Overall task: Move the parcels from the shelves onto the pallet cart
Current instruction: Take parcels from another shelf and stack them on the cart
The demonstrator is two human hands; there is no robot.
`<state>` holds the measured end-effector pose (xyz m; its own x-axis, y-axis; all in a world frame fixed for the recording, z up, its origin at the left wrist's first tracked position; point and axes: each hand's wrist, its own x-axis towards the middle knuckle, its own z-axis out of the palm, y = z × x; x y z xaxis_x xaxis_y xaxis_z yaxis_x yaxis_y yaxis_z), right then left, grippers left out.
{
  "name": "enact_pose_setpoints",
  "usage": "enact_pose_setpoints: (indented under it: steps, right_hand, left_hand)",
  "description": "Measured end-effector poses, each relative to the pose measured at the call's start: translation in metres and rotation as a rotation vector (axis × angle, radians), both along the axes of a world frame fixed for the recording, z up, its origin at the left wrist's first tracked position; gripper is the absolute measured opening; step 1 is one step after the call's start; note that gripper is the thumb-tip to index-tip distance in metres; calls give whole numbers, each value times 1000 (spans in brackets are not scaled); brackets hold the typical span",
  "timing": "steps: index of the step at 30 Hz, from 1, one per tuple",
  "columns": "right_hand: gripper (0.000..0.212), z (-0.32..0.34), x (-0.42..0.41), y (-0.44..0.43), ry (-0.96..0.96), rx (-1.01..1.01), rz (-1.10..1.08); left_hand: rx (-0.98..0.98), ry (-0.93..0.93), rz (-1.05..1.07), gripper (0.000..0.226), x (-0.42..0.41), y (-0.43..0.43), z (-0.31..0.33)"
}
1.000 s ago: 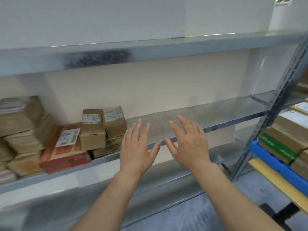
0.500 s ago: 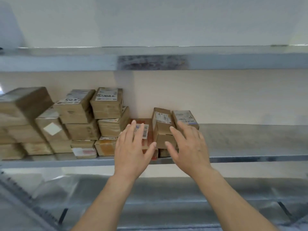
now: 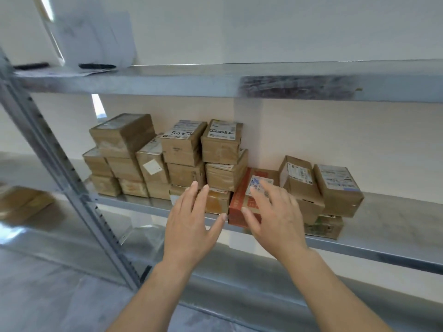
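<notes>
Grey steel frames the scene: a post slants past our nine o'clock, and the middle shelf runs from it out to three o'clock. A second ago we faced a bare stretch of that shelf, with the pallet cart at the right edge of view. Since then we have swung left, the cart has gone out of sight, and the parcels now sit straight ahead.

The brown parcels stand stacked three high at eleven o'clock, against the back wall. Our left hand is at the stack's six o'clock, fingers straight and spread wide, holding nothing, its tips in front of the lowest boxes. Just to its right, at our twelve o'clock, lies the red box, close against the stack. Our right hand has come up over its near corner, also wide and empty. We cannot tell whether the fingers touch the label yet. At two o'clock two small parcels rest on lower boxes.

We judge the search over and the reach begun. The hands bracket the red box, so it looks like the next one to lift. Carrying it means turning back toward three o'clock, where the cart was.
</notes>
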<state>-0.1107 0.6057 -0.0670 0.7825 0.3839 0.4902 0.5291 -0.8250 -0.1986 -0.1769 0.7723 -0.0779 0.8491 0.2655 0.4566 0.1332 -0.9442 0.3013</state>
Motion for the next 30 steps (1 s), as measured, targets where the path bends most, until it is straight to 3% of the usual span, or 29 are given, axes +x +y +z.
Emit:
enact_pose_setpoints:
  steps: [5, 10, 19, 25, 30]
  right_hand:
    - [52, -9, -5, 22, 84, -29, 31]
    - [47, 7, 10, 57, 49, 15, -8]
    - [55, 38, 43, 157, 254, 155, -27]
    - [56, 36, 65, 194, 407, 306, -25]
    - [58, 28, 66, 201, 395, 466, -3]
  left_hand:
    - [-88, 19, 4, 73, -4, 26, 2]
    - [-178, -6, -28, 75, 19, 66, 26]
    - [-311, -27, -116, 73, 97, 163, 56]
    - [-541, 90, -214, 50, 127, 180, 58]
    - [-630, -14, -268, 41, 112, 181, 57]
